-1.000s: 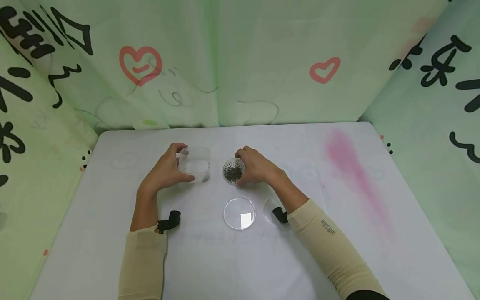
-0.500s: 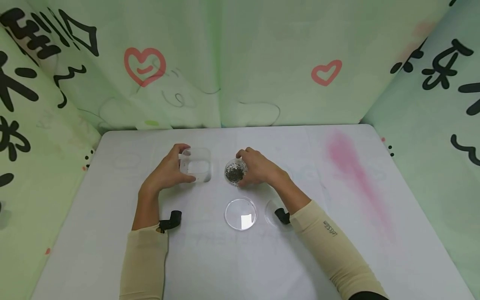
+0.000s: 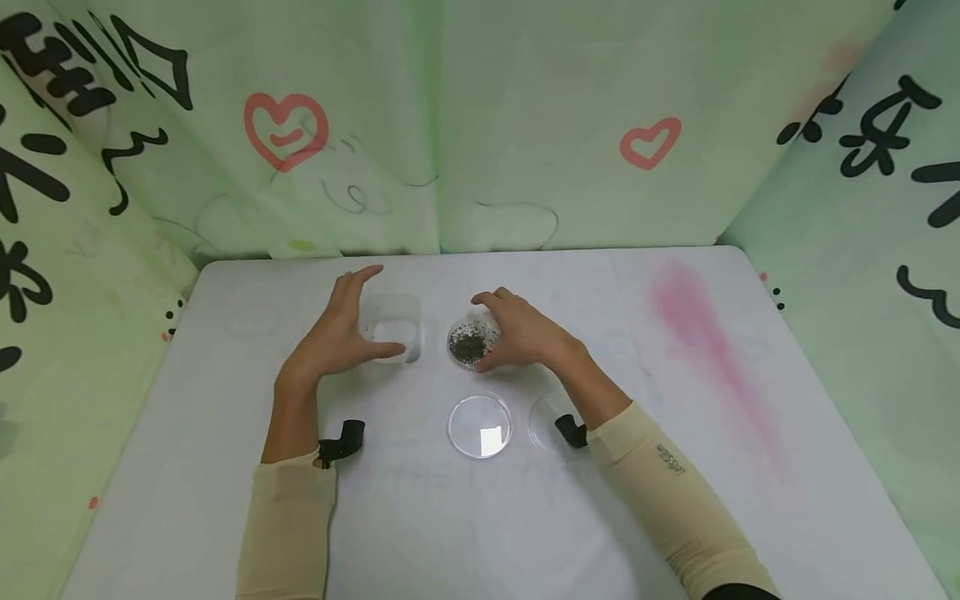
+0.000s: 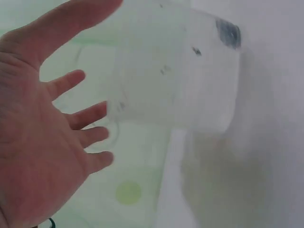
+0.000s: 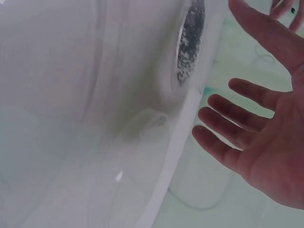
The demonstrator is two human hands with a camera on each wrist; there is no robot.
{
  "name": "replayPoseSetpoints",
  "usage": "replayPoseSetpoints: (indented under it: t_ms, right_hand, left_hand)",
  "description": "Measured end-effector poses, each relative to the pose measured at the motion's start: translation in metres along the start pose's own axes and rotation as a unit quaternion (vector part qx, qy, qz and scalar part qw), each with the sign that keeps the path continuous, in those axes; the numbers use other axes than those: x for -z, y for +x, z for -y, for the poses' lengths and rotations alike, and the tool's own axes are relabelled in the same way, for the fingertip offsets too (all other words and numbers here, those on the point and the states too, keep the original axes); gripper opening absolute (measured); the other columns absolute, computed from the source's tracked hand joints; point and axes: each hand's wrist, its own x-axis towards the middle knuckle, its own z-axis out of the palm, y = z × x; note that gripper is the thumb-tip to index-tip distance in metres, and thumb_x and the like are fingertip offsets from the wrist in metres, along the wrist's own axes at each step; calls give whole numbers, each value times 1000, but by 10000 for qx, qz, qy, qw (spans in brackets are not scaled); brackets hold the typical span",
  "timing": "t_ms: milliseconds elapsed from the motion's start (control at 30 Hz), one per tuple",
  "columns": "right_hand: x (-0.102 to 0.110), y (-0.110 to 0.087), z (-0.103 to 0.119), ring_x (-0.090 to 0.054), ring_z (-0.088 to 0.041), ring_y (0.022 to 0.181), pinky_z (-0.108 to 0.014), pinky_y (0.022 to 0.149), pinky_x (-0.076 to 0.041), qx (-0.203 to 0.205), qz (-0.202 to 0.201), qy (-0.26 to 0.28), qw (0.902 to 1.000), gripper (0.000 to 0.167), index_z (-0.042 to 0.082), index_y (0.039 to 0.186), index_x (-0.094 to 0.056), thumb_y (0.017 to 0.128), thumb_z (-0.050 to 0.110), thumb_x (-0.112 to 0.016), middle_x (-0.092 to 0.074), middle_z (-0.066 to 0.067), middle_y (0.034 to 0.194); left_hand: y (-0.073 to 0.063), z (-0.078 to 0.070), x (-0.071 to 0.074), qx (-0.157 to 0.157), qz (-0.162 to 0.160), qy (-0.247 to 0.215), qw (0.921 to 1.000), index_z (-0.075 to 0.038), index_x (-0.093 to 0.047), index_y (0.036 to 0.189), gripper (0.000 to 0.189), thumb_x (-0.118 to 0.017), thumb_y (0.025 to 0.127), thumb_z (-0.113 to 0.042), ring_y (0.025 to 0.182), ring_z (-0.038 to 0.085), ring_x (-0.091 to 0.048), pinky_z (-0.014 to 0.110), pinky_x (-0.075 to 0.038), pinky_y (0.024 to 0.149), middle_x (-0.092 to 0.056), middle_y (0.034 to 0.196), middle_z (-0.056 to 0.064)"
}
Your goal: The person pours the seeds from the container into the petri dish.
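A see-through, square-sided plastic container (image 3: 399,317) stands on the table. My left hand (image 3: 332,332) is spread around its left side, with fingers straight and the thumb before its front. In the left wrist view, a gap shows between most of the fingers and the container (image 4: 175,76), which has dark specks on it. To the right lies a round clear dish (image 3: 468,345) with dark grains and pale bits in it. My right hand (image 3: 531,335) is beside this dish, its fingers spread. The right wrist view shows that hand (image 5: 266,133) apart from the dish (image 5: 190,47).
Nearer the front lies a round clear lid or dish (image 3: 480,442) with a bright reflection. Another clear round piece (image 3: 538,423) is partly hidden by the right wrist's black mount (image 3: 572,431). Green curtains (image 3: 480,125) hang behind the white table (image 3: 420,525).
My left fingers have come away from the container and straightened. My right fingers have loosened from the dish of grains and spread. Container and dish stay in place.
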Motion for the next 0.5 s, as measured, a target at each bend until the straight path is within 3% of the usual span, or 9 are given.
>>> replayPoseSetpoints:
  t_ms: [100,267,367,500]
  right_hand:
    - [8,-6,-6,-47,-37,140,-53,113,-44,-7,-98,-52,9999,96,8,155,-44,73,22,-93,-49,-19,149]
    - [19,-13,-20,-46,-40,141,-60,113,-41,-304,-207,-275,9989,89,9,152,-48,74,18,-90,-47,-18,150]
    - [24,-18,-27,-45,-41,140,-65,113,-39,-503,-203,-351,9979,87,10,151,-49,74,18,-90,-46,-19,151]
    - [28,-26,-39,-45,-44,139,-66,111,-39,-802,-203,-479,9954,87,10,150,-50,73,19,-90,-46,-21,150]
  left_hand:
    - [3,-17,-6,-592,-389,52,9975,-21,-28,162,107,-93,78,-28,158,33,-19,61,-29,122,-26,165,11]
    - [9,-47,-27,-1601,-929,116,9826,-15,-43,154,89,-91,79,-18,146,29,-37,53,-35,120,-40,154,12]
    - [9,-61,-43,-1723,-764,90,9820,-16,-45,153,84,-90,81,-19,144,26,-40,50,-38,120,-43,151,10]
    - [11,-69,-64,-1474,-117,11,9890,-20,-42,155,84,-88,84,-21,144,25,-43,49,-41,119,-42,152,7]
